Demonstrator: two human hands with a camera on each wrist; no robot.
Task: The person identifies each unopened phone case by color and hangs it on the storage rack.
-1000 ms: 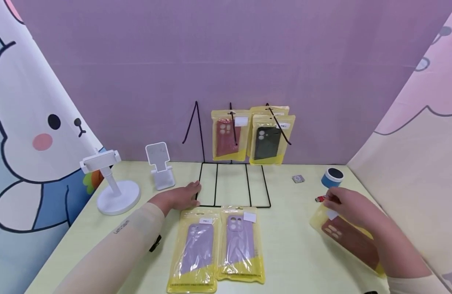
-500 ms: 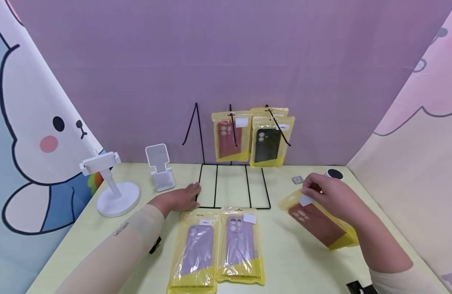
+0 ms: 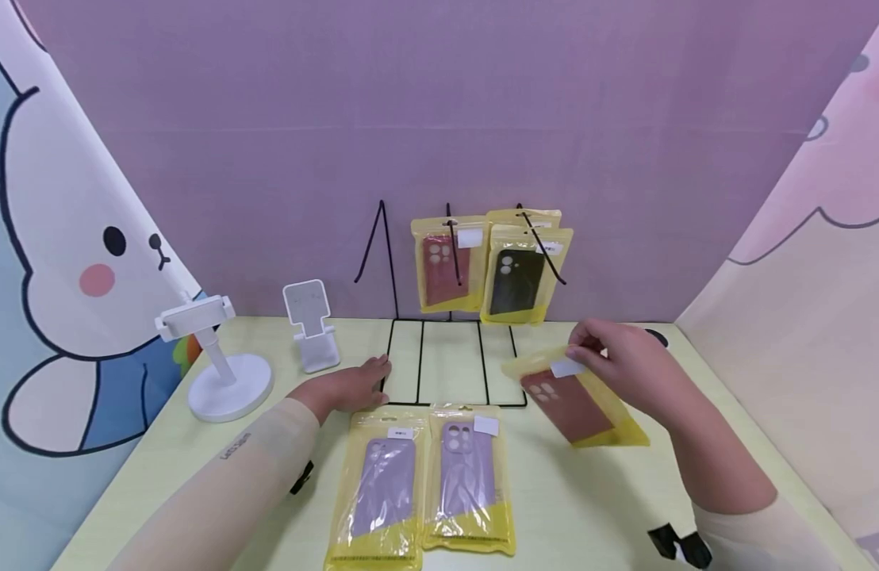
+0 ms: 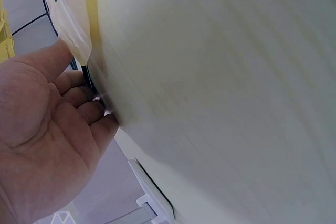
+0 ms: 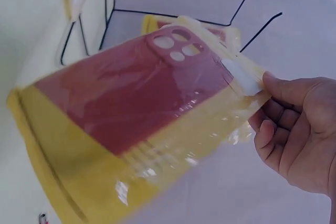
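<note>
Translucent yellow phone-case pouch [image 3: 570, 404] above the table [image 3: 554, 507] near the wire rack [image 3: 420, 361], pinched by the right grip [image 3: 628, 365] at one end only, could consequently swing and snag; the left grip [image 3: 350, 386] rests, loosely spread, on the rack's base.

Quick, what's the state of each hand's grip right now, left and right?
Left grip: resting at the left edge of the black wire rack; open or closed, I can't tell.
Right grip: closed, pinching the bagged red phone case.
</note>
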